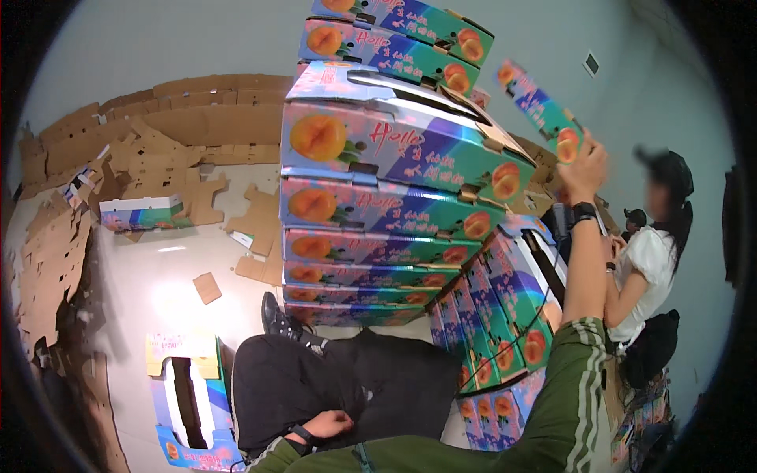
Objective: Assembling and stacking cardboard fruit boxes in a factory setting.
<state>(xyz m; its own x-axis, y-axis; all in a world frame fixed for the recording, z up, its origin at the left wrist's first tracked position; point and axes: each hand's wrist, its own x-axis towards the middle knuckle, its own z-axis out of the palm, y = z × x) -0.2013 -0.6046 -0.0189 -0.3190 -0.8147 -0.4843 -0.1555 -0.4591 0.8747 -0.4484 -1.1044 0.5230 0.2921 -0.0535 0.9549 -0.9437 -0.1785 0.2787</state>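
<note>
My right hand [584, 167] is raised at the upper right, its fingers closed round the near end of a printed fruit carton panel [542, 109]. That panel is long and narrow, with peach pictures on blue and green, and slants up and away to the left. How far the rest of the carton extends behind it I cannot tell. My left hand [330, 424] rests on my lap, fingers curled in and nothing visible in them. Straight ahead rises a tall stack of peach-printed cartons [394, 146], the upper ones with handle slots.
More cartons [505, 311] are stacked at the right, a dark cable across them. One carton [189, 402] stands by my left leg. Flattened brown cardboard [169, 169] lines the wall and lies on the floor. A person in a white top [643, 264] is at the far right.
</note>
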